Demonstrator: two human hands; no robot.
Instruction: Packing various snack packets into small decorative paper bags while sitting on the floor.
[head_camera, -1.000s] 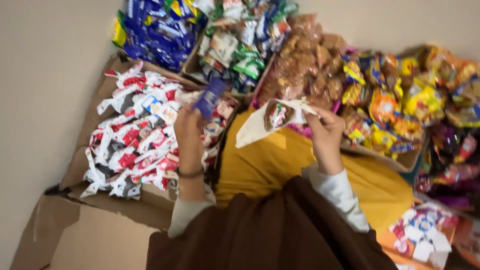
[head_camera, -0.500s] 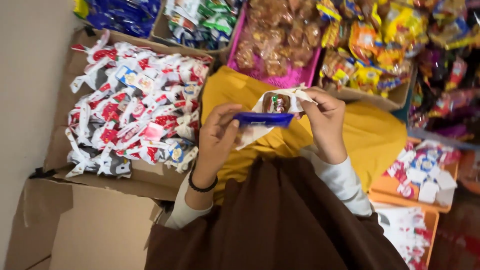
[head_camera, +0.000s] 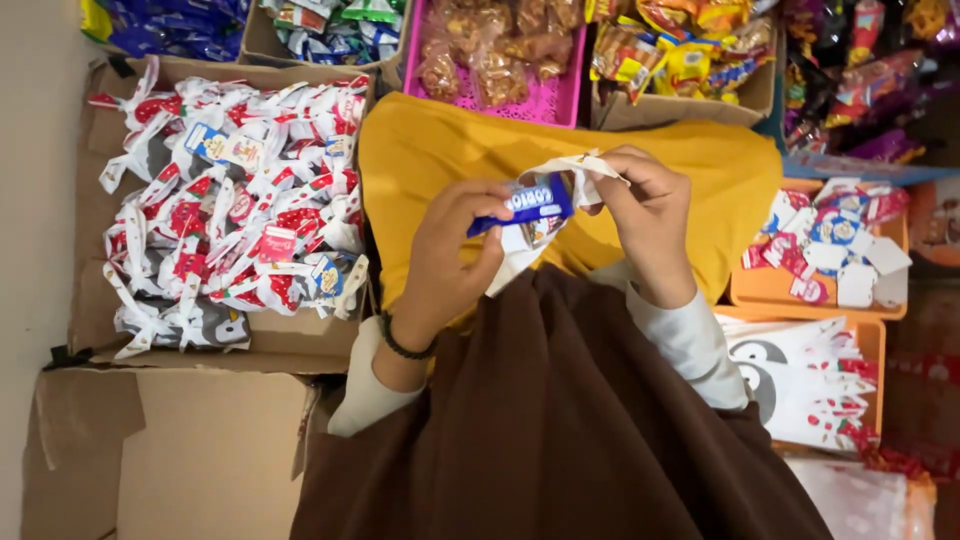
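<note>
Over a yellow lap (head_camera: 640, 170), the left hand (head_camera: 450, 250) pinches a blue bar (head_camera: 520, 205), its tip at the mouth of a small white bag (head_camera: 560, 180) that the right hand (head_camera: 645, 215) grips closed-fingered. If the mouth folds shut, the bar may catch and drop. Filled bags (head_camera: 230, 200) crowd a box at left.

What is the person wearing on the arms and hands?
Both hands are bare, without gloves. The left hand has a dark beaded bracelet at the wrist. Both forearms wear white sleeves under a wide brown garment. No rings are visible.
</note>
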